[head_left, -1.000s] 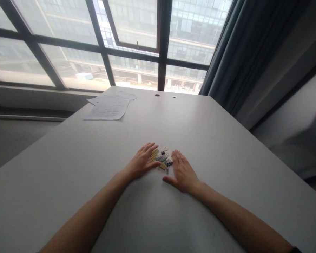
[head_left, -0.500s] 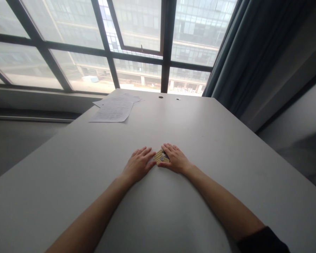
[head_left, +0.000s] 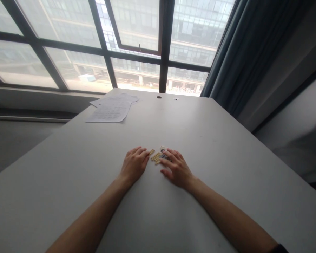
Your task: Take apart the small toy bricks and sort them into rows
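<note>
Near the middle of the table lies a tan studded building-brick plate [head_left: 156, 158]. Grey and pale bits [head_left: 162, 150] show beside it, partly under my right hand [head_left: 177, 168]. That hand rests with its fingers apart, the fingertips over the plate's right side and the grey bits. A smaller tan studded piece [head_left: 152, 151] sticks out from the fingertips of my left hand [head_left: 135, 162], just left of the plate. The left thumb and fingers are pressed together at its end. What lies under the right palm is hidden.
Printed paper sheets [head_left: 112, 109] lie at the far left of the white table [head_left: 200, 123]. Two small round holes [head_left: 159, 97] are near its far edge. Beyond stand large windows, with a dark blue curtain [head_left: 231, 52] at the right.
The small tan piece has come apart from the larger plate, and my left hand has drawn left with it. My right fingers have lifted and spread, and the right thumb has left the plate.
</note>
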A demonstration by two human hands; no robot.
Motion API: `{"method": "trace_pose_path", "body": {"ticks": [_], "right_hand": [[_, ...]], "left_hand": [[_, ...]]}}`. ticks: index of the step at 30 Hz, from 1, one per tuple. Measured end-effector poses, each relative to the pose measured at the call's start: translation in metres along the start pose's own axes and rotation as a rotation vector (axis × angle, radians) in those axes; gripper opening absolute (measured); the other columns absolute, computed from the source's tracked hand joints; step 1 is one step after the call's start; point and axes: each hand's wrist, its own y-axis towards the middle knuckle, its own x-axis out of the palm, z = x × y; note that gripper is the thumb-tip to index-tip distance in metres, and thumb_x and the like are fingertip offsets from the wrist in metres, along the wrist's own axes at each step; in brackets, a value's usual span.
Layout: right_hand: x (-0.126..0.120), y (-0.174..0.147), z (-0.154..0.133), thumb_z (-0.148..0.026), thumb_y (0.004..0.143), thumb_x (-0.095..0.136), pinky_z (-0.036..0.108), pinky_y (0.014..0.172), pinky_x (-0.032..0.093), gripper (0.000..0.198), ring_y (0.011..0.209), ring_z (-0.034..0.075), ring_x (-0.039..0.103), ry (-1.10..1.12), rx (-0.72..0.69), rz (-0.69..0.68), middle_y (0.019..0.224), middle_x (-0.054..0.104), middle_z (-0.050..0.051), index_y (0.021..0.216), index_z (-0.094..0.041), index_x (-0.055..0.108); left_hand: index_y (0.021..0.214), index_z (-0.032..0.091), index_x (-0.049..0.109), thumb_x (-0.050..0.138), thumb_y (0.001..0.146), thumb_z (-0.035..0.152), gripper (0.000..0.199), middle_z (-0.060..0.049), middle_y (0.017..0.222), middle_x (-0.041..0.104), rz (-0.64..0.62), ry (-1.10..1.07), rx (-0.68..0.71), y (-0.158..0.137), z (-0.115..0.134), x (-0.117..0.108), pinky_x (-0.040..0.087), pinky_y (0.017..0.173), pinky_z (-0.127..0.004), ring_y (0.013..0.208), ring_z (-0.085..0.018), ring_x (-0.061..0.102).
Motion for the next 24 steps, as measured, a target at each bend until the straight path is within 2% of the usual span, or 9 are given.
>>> {"method": "trace_pose_path", "body": {"ticks": [4, 9, 11, 14, 16, 18, 21, 24], "right_hand": [[0.000, 0.000, 0.003, -0.034, 0.087, 0.058, 0.045, 0.108, 0.031, 0.031, 0.129, 0.026, 0.039, 0.062, 0.076, 0.114, 0.133, 0.053, 0.009, 0.114, -0.021, 0.064], [-0.002, -0.001, 0.003, -0.026, 0.085, 0.059, 0.044, 0.103, 0.037, 0.023, 0.119, 0.025, 0.048, 0.243, 0.127, 0.257, 0.119, 0.061, 0.010, 0.106, -0.020, 0.067], [-0.004, -0.002, -0.003, -0.025, 0.083, 0.060, 0.042, 0.099, 0.042, 0.021, 0.111, 0.024, 0.054, 0.406, 0.204, 0.294, 0.112, 0.064, 0.010, 0.102, -0.020, 0.067], [-0.007, -0.004, -0.018, -0.030, 0.081, 0.063, 0.036, 0.081, 0.052, 0.024, 0.087, 0.020, 0.063, 0.835, 0.447, 0.270, 0.097, 0.067, 0.008, 0.103, -0.019, 0.065], [-0.007, -0.006, -0.030, -0.035, 0.078, 0.066, 0.031, 0.065, 0.053, 0.033, 0.069, 0.016, 0.063, 1.152, 0.624, 0.210, 0.084, 0.068, 0.005, 0.106, -0.018, 0.062], [-0.005, -0.009, -0.041, -0.042, 0.077, 0.067, 0.026, 0.055, 0.050, 0.035, 0.057, 0.013, 0.060, 1.375, 0.734, 0.150, 0.073, 0.067, 0.003, 0.099, -0.015, 0.063], [-0.005, -0.013, -0.053, -0.048, 0.077, 0.067, 0.021, 0.046, 0.044, 0.034, 0.048, 0.010, 0.057, 1.531, 0.817, 0.134, 0.064, 0.065, 0.002, 0.079, -0.013, 0.062], [-0.007, -0.014, -0.057, -0.042, 0.073, 0.070, 0.019, 0.044, 0.042, 0.030, 0.047, 0.008, 0.056, 1.601, 0.873, 0.171, 0.061, 0.064, 0.001, 0.077, -0.013, 0.063]], "left_hand": [[0.098, 0.023, 0.068, 0.047, 0.090, 0.036, 0.026, -0.008, 0.112, 0.066, 0.057, 0.063, -0.117, 0.000, -0.001, -0.002, 0.038, 0.097, -0.046, 0.114, -0.029, 0.052], [0.089, 0.021, 0.068, 0.047, 0.091, 0.034, 0.025, -0.009, 0.101, 0.069, 0.062, 0.049, -0.094, 0.000, -0.004, -0.005, 0.039, 0.091, -0.046, 0.103, -0.029, 0.056], [0.090, 0.019, 0.067, 0.047, 0.091, 0.032, 0.024, -0.009, 0.093, 0.069, 0.076, -0.010, -0.080, -0.003, -0.001, -0.009, 0.043, 0.085, -0.044, 0.095, -0.028, 0.059], [0.091, 0.018, 0.063, 0.047, 0.092, 0.029, 0.020, -0.005, 0.084, 0.069, 0.123, -0.221, -0.058, -0.013, 0.013, -0.017, 0.047, 0.074, -0.034, 0.078, -0.020, 0.062], [0.090, 0.019, 0.062, 0.049, 0.093, 0.028, 0.016, -0.003, 0.083, 0.068, 0.156, -0.358, 0.021, -0.023, 0.027, -0.023, 0.048, 0.070, -0.027, 0.075, -0.016, 0.062], [0.088, 0.019, 0.061, 0.052, 0.092, 0.025, 0.012, -0.001, 0.081, 0.067, 0.194, -0.424, 0.117, -0.032, 0.040, -0.027, 0.047, 0.070, -0.025, 0.075, -0.014, 0.062], [0.087, 0.019, 0.062, 0.056, 0.089, 0.021, 0.007, -0.001, 0.079, 0.066, 0.237, -0.474, 0.188, -0.041, 0.050, -0.031, 0.047, 0.071, -0.024, 0.075, -0.013, 0.061], [0.084, 0.019, 0.063, 0.058, 0.088, 0.020, 0.006, -0.001, 0.082, 0.066, 0.213, -0.548, 0.155, -0.042, 0.051, -0.032, 0.048, 0.069, -0.022, 0.075, -0.012, 0.062]]}}
